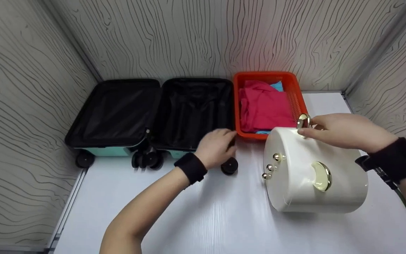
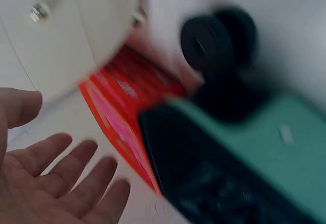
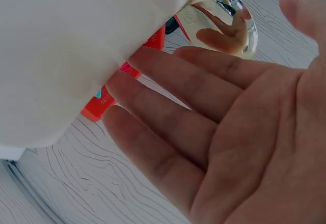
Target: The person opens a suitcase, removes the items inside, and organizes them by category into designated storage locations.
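A glossy white drum-shaped case (image 1: 305,176) rests at the right, with gold ball studs on its flat end, a gold crescent on its side and a gold ring (image 1: 303,121) on top. My right hand (image 1: 344,132) is at that ring. In the right wrist view its fingers (image 3: 168,124) are stretched out beside the white case; whether they touch it, I cannot tell. My left hand (image 1: 216,148) hovers by the near right corner of an open suitcase (image 1: 196,116), and in the left wrist view its fingers (image 2: 76,163) are spread and hold nothing.
The suitcase's other black-lined half (image 1: 115,113) lies to the left, mint shell and black wheels facing me. An orange basket (image 1: 238,109) with pink cloth (image 1: 266,106) and some blue cloth stands right beside the suitcase. Wood-patterned panels (image 1: 189,38) enclose the white table (image 1: 174,218).
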`<state>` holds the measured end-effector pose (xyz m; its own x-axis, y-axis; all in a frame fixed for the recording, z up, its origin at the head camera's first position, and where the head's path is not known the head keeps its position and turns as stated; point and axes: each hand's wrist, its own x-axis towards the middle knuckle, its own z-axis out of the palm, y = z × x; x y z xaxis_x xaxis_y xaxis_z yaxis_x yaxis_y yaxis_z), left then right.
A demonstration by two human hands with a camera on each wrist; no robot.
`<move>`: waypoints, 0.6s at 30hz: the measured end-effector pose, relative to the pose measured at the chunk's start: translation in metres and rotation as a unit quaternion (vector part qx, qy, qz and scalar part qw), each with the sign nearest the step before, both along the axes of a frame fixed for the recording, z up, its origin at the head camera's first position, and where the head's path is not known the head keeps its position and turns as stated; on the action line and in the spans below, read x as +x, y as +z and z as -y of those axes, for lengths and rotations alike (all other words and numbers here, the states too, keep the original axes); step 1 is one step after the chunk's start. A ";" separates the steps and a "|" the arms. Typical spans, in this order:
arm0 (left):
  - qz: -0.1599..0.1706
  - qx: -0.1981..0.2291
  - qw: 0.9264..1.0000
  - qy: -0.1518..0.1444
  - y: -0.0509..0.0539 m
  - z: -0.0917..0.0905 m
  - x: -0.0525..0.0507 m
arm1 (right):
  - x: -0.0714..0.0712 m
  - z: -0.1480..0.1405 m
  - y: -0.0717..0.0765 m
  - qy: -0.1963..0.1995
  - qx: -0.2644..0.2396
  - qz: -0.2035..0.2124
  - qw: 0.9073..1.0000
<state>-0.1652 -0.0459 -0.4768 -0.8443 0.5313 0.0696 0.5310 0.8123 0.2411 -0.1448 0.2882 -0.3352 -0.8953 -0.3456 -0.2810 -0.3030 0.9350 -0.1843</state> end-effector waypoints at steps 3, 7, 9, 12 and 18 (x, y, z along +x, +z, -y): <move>-0.029 -0.043 0.997 0.055 0.002 0.022 -0.023 | -0.004 0.005 -0.002 -0.014 0.025 -0.022 0.999; -0.015 -0.059 0.991 0.123 -0.003 0.047 -0.046 | -0.007 0.012 -0.003 -0.034 0.038 -0.051 0.997; 0.003 -0.060 0.987 0.148 -0.008 0.056 -0.052 | -0.008 0.016 -0.003 -0.038 0.042 -0.067 0.996; 0.040 -0.054 0.984 0.164 -0.016 0.062 -0.053 | -0.006 0.019 -0.002 -0.034 0.049 -0.084 0.995; 0.069 -0.038 0.986 0.146 -0.021 0.057 -0.044 | 0.002 0.010 0.007 -0.019 0.069 -0.068 0.995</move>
